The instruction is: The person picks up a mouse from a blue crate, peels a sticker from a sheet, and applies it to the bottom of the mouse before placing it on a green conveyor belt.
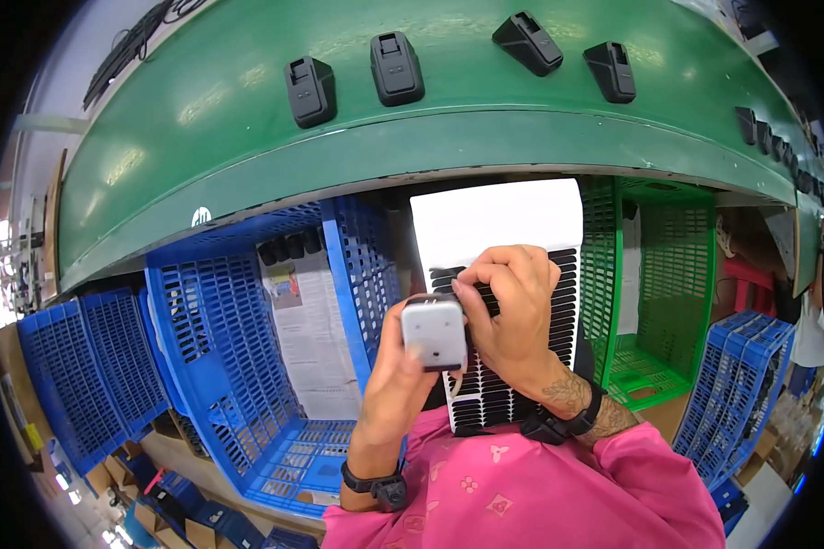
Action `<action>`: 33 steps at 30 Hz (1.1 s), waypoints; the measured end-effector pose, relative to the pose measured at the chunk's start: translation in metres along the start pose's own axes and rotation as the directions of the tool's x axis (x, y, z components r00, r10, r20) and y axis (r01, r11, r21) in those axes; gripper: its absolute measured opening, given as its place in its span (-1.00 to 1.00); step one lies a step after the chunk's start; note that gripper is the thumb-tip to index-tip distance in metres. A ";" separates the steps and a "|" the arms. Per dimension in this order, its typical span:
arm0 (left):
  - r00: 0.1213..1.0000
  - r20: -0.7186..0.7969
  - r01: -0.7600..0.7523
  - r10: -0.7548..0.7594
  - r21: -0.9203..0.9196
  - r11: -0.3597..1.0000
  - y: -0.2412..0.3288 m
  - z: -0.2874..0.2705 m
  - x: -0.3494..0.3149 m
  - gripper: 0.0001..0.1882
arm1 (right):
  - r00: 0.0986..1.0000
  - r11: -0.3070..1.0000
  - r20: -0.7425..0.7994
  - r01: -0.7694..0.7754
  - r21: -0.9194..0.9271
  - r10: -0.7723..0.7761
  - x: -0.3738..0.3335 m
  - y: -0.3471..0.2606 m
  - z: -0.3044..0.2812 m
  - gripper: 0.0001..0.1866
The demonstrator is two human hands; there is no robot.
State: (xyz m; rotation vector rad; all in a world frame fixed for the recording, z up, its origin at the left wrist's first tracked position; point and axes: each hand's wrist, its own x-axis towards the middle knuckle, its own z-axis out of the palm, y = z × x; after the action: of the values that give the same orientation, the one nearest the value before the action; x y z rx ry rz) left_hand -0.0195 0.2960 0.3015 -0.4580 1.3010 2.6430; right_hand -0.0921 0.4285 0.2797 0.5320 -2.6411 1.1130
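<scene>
Well left of the grey block (433, 331) stands a blue crate (220, 357); at the block's left side, the left hand (389, 386) grips it, fingers curled around it; the block is above the white tray (499, 215), pale face up, its depth hidden, so I cannot tell its long axis; at the block's far right corner, the right hand (517, 320) has thumb and forefinger close together, whether pinching anything unclear; right of the block stands a green crate (673, 274).
</scene>
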 end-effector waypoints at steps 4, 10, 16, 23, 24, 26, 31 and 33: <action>0.997 -0.034 -0.068 0.070 0.059 0.996 0.000 0.001 -0.003 -0.51 | 0.991 0.935 0.093 -0.118 0.335 0.092 0.005 0.000 -0.027 -0.88; 0.994 -0.009 0.111 -0.110 0.149 0.983 0.008 0.029 -0.003 -0.56 | 0.714 0.154 0.656 -0.696 0.701 0.245 0.022 -0.020 -0.091 -0.91; 0.994 0.107 -0.068 0.003 0.605 0.793 0.020 0.052 0.000 -0.59 | 0.675 0.183 0.697 -0.737 0.651 0.242 0.021 -0.017 -0.107 -0.88; 1.000 0.026 0.000 -0.006 0.224 0.975 0.009 0.050 -0.001 -0.51 | 0.723 0.290 0.599 -0.689 0.665 0.343 0.018 -0.008 -0.111 -0.89; 0.999 0.034 0.001 -0.009 0.223 0.975 0.010 0.048 0.000 -0.51 | 0.726 0.324 0.569 -0.684 0.654 0.387 0.018 -0.007 -0.112 -0.89; 0.976 0.172 -0.180 0.130 0.316 0.932 0.014 0.043 0.000 -0.49 | 0.741 0.338 0.551 -0.668 0.664 0.383 0.015 -0.003 -0.110 -0.88; 0.958 0.279 -0.156 0.064 0.323 0.933 0.012 0.039 0.004 -0.51 | 0.752 0.372 0.539 -0.658 0.655 0.379 0.017 -0.007 -0.108 -0.88; 0.967 0.233 -0.181 0.104 0.341 0.923 0.009 0.040 0.004 -0.46 | 0.763 0.318 0.482 -0.628 0.710 0.432 0.014 -0.010 -0.104 -0.87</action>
State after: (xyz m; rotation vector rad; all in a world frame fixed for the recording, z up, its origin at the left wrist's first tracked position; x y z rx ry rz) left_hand -0.0336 0.3227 0.3296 -0.0280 1.7517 2.3940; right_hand -0.0940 0.4936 0.3623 -0.2089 -2.2410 2.7724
